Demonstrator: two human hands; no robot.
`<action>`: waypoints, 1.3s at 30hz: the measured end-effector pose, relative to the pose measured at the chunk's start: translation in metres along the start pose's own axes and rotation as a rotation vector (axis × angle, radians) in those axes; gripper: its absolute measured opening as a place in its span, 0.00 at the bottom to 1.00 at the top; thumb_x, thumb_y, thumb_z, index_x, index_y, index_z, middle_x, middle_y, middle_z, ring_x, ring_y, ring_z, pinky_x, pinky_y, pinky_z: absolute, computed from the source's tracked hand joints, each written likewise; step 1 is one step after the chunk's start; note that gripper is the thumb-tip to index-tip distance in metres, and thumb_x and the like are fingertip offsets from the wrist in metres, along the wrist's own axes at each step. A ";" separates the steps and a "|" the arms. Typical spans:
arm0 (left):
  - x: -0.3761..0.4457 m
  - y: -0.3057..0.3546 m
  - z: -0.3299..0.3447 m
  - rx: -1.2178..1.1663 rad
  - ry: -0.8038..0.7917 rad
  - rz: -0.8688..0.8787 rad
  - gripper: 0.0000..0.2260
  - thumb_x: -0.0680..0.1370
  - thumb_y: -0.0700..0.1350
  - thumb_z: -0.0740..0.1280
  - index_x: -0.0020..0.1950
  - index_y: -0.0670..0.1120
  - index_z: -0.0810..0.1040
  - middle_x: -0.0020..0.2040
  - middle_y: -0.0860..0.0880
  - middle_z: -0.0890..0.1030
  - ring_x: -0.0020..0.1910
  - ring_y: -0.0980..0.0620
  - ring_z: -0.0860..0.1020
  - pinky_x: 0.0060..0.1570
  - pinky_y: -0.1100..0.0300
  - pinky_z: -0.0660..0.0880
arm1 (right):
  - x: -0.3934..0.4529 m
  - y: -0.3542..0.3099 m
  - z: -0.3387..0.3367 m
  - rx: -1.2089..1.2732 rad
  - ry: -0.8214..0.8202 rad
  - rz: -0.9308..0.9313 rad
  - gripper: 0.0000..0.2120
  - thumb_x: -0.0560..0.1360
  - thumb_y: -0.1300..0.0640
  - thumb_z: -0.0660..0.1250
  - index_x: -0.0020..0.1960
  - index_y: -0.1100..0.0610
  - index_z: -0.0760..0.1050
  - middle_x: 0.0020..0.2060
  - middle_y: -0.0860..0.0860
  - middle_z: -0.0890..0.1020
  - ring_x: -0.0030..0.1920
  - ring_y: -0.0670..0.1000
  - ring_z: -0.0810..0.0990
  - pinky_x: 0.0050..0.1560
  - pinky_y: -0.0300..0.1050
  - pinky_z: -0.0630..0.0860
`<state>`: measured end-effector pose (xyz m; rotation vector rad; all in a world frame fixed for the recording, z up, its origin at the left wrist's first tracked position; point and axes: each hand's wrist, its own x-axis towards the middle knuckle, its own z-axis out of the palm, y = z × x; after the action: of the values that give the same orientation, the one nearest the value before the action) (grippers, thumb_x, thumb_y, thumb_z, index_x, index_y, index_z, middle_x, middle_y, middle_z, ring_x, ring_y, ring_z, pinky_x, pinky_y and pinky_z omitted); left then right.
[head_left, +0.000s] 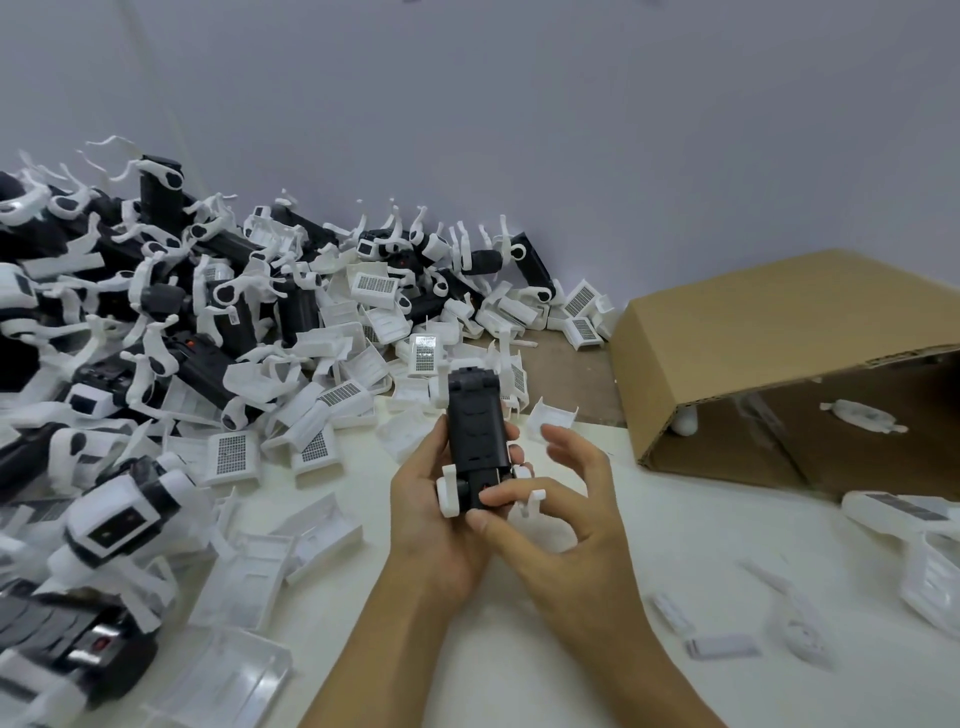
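A black plastic body (475, 426) with white clips at its near end is held upright above the white table (519, 649), in the middle of the view. My left hand (431, 509) grips it from the left, fingers curled round its side. My right hand (561, 514) pinches the near end of the body with thumb and forefinger, while its other fingers are spread loosely to the right.
A big heap of black-and-white assemblies (156, 312) and loose white covers (234, 457) fills the left side and back. A cardboard box (779, 332) lies on its side at the right. Small white parts (722, 647) lie near the right front.
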<state>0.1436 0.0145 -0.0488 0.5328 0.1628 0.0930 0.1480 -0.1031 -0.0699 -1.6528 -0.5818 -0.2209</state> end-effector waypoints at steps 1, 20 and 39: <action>0.000 0.000 -0.001 -0.002 -0.006 -0.003 0.22 0.82 0.54 0.60 0.52 0.36 0.82 0.44 0.40 0.78 0.38 0.44 0.78 0.34 0.57 0.80 | 0.000 -0.001 0.000 -0.013 0.012 -0.003 0.16 0.65 0.58 0.82 0.42 0.38 0.85 0.68 0.32 0.67 0.71 0.37 0.65 0.67 0.29 0.63; 0.003 -0.003 -0.003 0.021 -0.027 0.042 0.21 0.81 0.53 0.61 0.47 0.38 0.85 0.42 0.42 0.80 0.36 0.47 0.80 0.32 0.57 0.79 | -0.002 0.001 0.000 -0.016 0.012 0.016 0.15 0.65 0.59 0.82 0.42 0.40 0.84 0.66 0.33 0.66 0.70 0.37 0.66 0.67 0.35 0.65; -0.046 0.027 -0.005 2.093 0.877 0.224 0.25 0.79 0.52 0.61 0.76 0.50 0.64 0.74 0.45 0.64 0.74 0.43 0.55 0.72 0.46 0.54 | 0.015 0.000 -0.013 0.549 0.063 0.398 0.18 0.63 0.39 0.72 0.51 0.43 0.86 0.45 0.52 0.88 0.47 0.54 0.88 0.47 0.47 0.82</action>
<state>0.0958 0.0343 -0.0327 2.5914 1.1033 0.3733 0.1634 -0.1122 -0.0601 -1.1865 -0.2242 0.1683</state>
